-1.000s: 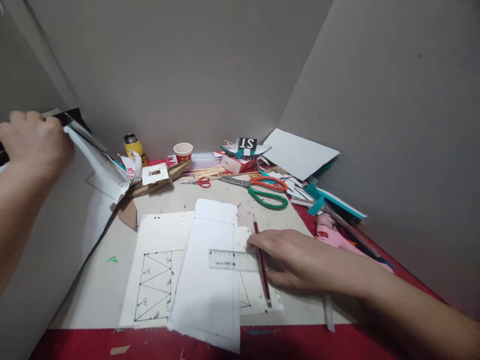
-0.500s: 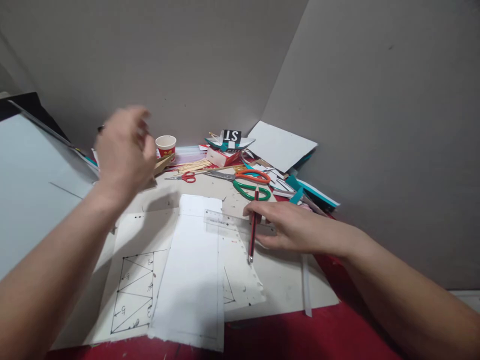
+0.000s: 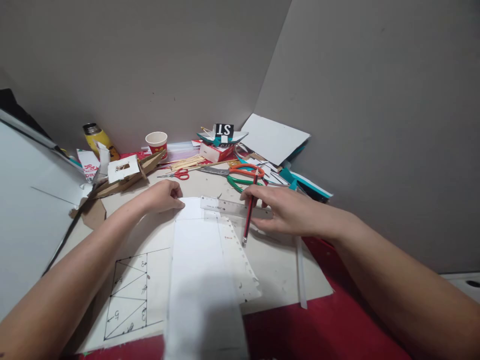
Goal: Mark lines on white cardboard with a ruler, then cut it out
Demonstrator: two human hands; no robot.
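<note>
My left hand is closed, pinching the far left corner of a long white card strip. Between the fingers of my right hand is a red and black pencil, its sharpened tip pointing away from me. That same hand grips a clear ruler, whose left end lies over the strip's far right corner. Under the strip is a sheet with a ragged perforated edge. Left of it shows a drawing of triangles inside a rectangle in black lines.
Beyond my hands lie small red-handled scissors, large scissors with orange and green handles, wooden sticks and a paper cup. A cardboard boat and yellow bottle stand left. Grey walls meet behind.
My left hand has come down from the air to the strip's far corner. The strip's near end has swung right and towards me. My right hand keeps the pencil and ruler.
</note>
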